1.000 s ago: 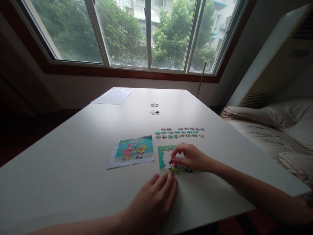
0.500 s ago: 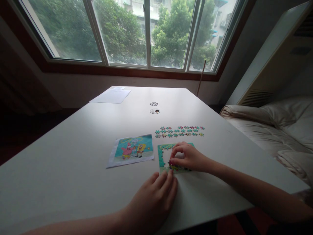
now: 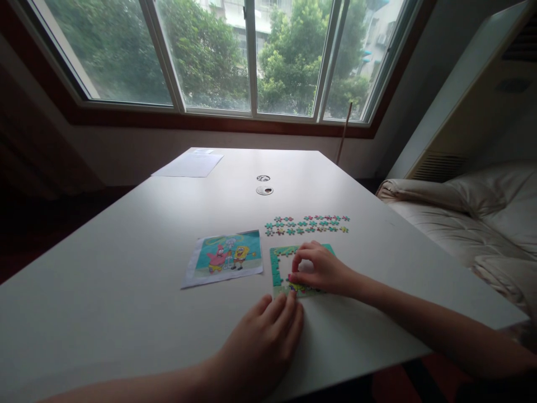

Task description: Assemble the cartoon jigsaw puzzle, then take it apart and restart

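Observation:
A jigsaw puzzle [image 3: 276, 268] with a green and teal border and a white unfilled middle lies on the table. My right hand [image 3: 321, 270] is over its right part, thumb and forefinger pinched on a small pink puzzle piece [image 3: 290, 277] at the lower inside of the border. Part of the puzzle is hidden under that hand. My left hand [image 3: 268, 330] rests on the table with fingers extended, its fingertips at the puzzle's near edge. Several loose puzzle pieces [image 3: 310, 224] lie in rows beyond the puzzle. To its left is a printed cartoon picture [image 3: 229, 254].
The white table [image 3: 126, 268] stretches toward a window. Two round cable covers [image 3: 264, 191] are set in its middle, and white paper sheets [image 3: 188, 165] lie at the far left. A cushioned beige seat [image 3: 453, 218] stands to the right.
The pink piece in my right hand has tilted, showing more of its bright face, with the hand almost in place. My left hand stays put. The whole view has shifted slightly.

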`<state>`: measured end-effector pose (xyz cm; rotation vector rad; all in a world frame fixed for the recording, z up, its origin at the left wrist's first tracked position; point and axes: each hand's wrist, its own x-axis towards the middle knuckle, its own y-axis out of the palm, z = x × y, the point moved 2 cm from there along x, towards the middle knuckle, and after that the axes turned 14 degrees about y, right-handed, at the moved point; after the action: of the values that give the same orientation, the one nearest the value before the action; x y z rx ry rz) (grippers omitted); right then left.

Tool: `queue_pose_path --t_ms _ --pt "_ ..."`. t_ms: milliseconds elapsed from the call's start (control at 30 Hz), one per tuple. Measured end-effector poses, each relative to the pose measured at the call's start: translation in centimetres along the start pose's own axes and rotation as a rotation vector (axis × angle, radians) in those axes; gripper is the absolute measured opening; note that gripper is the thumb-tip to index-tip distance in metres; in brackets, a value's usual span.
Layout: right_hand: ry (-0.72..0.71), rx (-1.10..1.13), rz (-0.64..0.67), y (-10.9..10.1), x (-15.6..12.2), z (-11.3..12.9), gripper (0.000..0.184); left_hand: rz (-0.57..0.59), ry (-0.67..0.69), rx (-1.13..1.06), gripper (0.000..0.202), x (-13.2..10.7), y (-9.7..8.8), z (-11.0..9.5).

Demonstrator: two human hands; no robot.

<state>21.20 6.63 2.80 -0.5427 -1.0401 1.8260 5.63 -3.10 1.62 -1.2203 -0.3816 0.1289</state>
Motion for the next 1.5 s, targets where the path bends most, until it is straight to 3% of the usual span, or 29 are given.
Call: queue_pose_path --t_ms 200,267,400,467,567,1200,1500 --pt "-0.009 -0.041 0.024 -2.9 0.5 -1.4 0.011 0.034 0.012 -0.025 0.034 -0.1 -0.2 0.1" --pt "0.027 -0.119 0.113 -4.5 0.4 -2.8 0.016 0.041 0.014 -0.030 0.035 -0.1 -0.1 0.1" --pt "0.162 -0.184 0.373 -6.8 -0.5 -5.2 0.062 0.065 0.020 -0.030 0.035 -0.2 0.1 0.1" --pt "0.215 -0.208 0.415 -7.2 -1.1 -5.7 0.082 0.079 0.023 -0.035 0.035 -0.2 0.1 0.1" --pt "0.246 -0.258 0.424 -7.1 -1.5 -5.7 0.095 0.091 0.021 -0.036 0.034 -0.3 0.2 0.1" --pt "0.220 -0.218 0.412 -6.8 -1.6 -6.0 0.090 0.095 -0.033 0.016 0.037 -1.0 1.0 -0.7" --pt "0.222 -0.232 0.428 -6.7 -1.5 -5.9 0.092 0.118 -0.075 0.020 0.034 -0.7 0.3 -0.5"
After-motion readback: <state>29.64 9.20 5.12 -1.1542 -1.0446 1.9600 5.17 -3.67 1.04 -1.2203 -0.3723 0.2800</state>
